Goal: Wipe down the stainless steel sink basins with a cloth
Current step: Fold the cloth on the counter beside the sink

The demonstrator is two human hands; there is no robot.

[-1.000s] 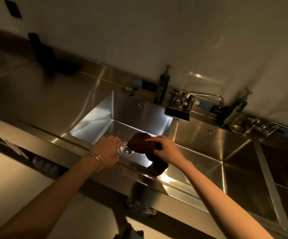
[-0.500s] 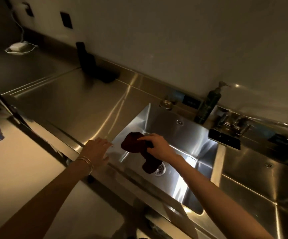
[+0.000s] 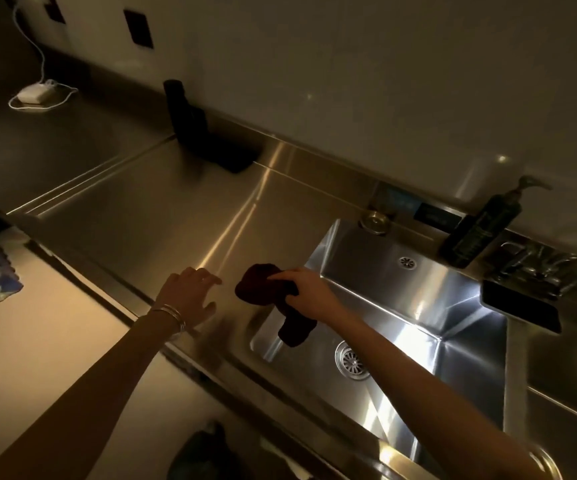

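My right hand (image 3: 309, 291) grips a dark maroon cloth (image 3: 263, 289) at the left rim of the stainless steel sink basin (image 3: 418, 306). One end of the cloth lies over the counter edge, and the other hangs down inside the basin above the round drain (image 3: 351, 363). My left hand (image 3: 190, 294), with bangles at the wrist, rests flat with spread fingers on the steel counter (image 3: 141, 220) just left of the cloth. A second basin (image 3: 564, 382) shows at the far right.
A dark pump bottle (image 3: 477, 230), a faucet (image 3: 543, 268) and a black tray (image 3: 519, 304) stand behind the basin. A dark object (image 3: 204, 140) sits at the back wall. A white charger with cable (image 3: 34, 95) lies far left.
The view swung left. My right hand carried the cloth from over the drain to the basin's left rim. My left hand moved from the front rim onto the counter.
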